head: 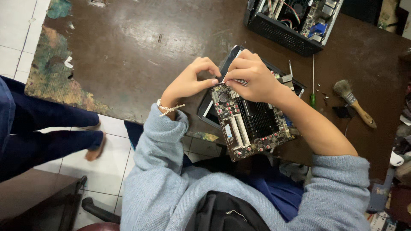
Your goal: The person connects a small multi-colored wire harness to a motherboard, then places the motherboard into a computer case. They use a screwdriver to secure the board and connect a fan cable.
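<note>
Worn brown table (141, 47); dark circuit board (250, 124), black heatsink, red capacitors, tilted.

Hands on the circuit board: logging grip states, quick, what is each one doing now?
Left hand: closed, fingertips pinching at the top edge of the green circuit board.
Right hand: closed, gripping the same edge; what it pinches cannot be told.

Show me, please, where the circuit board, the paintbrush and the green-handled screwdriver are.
circuit board (252, 124), head view, on its black heatsink.
paintbrush (361, 113), head view, on its wooden handle.
green-handled screwdriver (313, 100), head view, on the green handle.
</note>
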